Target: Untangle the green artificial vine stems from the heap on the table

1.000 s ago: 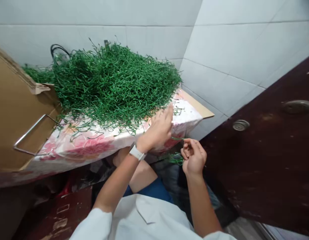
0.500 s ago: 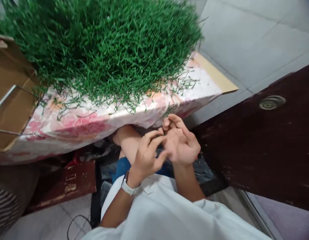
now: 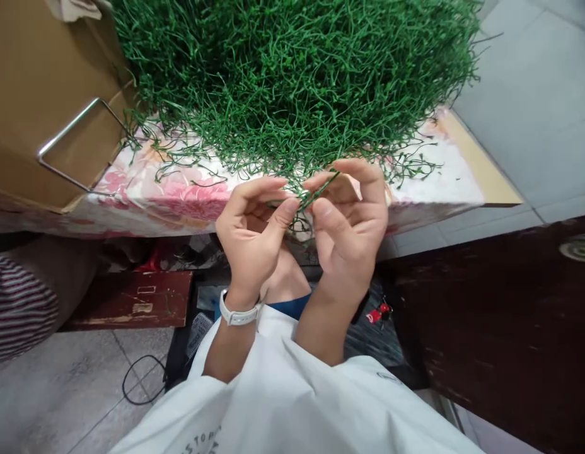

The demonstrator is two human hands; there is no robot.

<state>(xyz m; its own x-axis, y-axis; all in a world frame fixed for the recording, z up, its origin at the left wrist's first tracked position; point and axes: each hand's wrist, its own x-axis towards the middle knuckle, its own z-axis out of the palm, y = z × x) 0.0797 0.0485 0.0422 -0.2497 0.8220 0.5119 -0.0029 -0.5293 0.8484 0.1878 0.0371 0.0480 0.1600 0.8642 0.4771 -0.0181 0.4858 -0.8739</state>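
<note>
A large heap of thin green plastic-looking stems (image 3: 292, 75) covers most of the table with the floral cloth (image 3: 179, 189). In front of the heap, at the table's near edge, my left hand (image 3: 257, 230) pinches a small green stem piece (image 3: 321, 189) between thumb and fingers. Close beside it, my right hand (image 3: 352, 221) grips the same piece, or one touching it; which cannot be made out. The fingertips of both hands nearly meet. A white watch band (image 3: 240, 316) circles my left wrist.
A cardboard box (image 3: 51, 94) with a metal wire handle (image 3: 70, 131) stands at the left. Loose stems lie along the table's front edge. Below left are a dark red board (image 3: 155, 299) and striped fabric (image 3: 18, 306). A dark brown panel (image 3: 500, 302) is at the right.
Both hands have moved up to the table's edge and now hold green stem material; my right hand was open with its palm up. The view has shifted, bringing more of the box into sight.
</note>
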